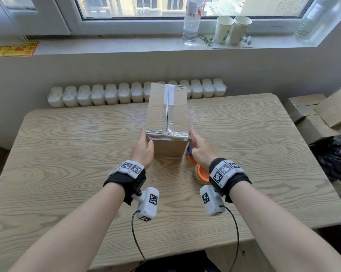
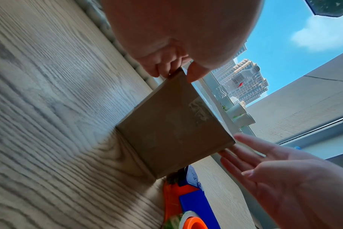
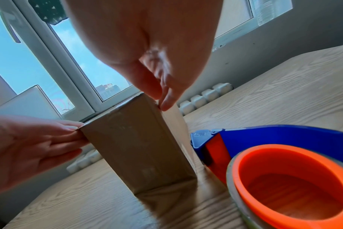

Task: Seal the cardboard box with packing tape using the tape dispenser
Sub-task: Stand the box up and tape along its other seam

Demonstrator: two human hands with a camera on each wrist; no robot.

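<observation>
A brown cardboard box (image 1: 166, 114) stands upright mid-table, with clear tape down its top seam and a wrinkled strip across the near top edge. My left hand (image 1: 147, 137) presses the box's near left corner, fingers on the left side and thumb on the front face. My right hand (image 1: 193, 138) lies with straight fingers against the near right corner. The right wrist view shows its fingertips (image 3: 166, 105) touching the box (image 3: 139, 148) at the top edge. An orange and blue tape dispenser (image 1: 200, 171) lies on the table under my right wrist, held by neither hand.
The wooden table (image 1: 67, 154) reaches past the box on all sides. A radiator (image 1: 106, 95) runs behind it. On the windowsill stand a plastic bottle (image 1: 192, 22) and two paper cups (image 1: 232, 30). Stacked cardboard (image 1: 322, 110) and a black bag (image 1: 334, 154) sit at the right.
</observation>
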